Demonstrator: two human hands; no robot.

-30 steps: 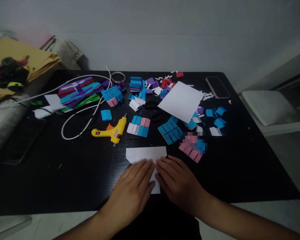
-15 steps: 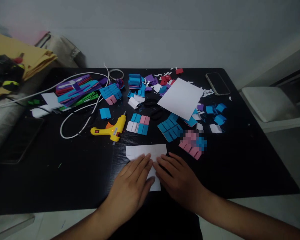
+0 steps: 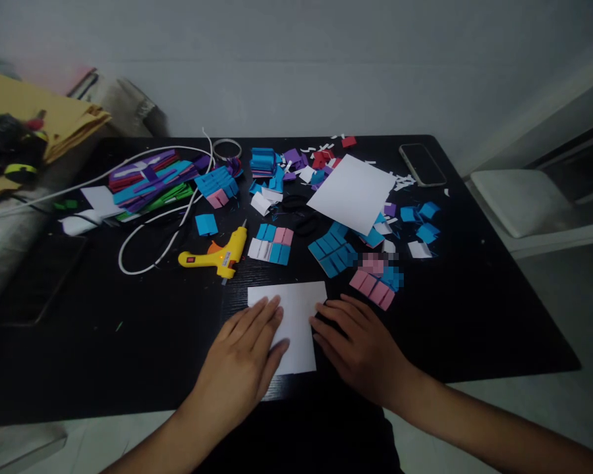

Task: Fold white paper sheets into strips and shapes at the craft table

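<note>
A white sheet of paper lies flat near the front edge of the black table. My left hand rests on its left part, palm down with the fingers stretched out. At the sheet's right edge, my right hand touches it with extended fingertips. Just beyond the sheet lie a piece of pink, blue and white folded strips, a blue one and a pink and blue one. A yellow glue gun lies to the left of them.
A larger white sheet covers paper scraps at the back. Dark-handled scissors lie left of it. A white cable loops by a stack of coloured strips. Phones lie at the right and left.
My hands have moved apart. The left slid left across the sheet and the right drew back to its right edge, uncovering the sheet's middle. The view has shifted slightly.
</note>
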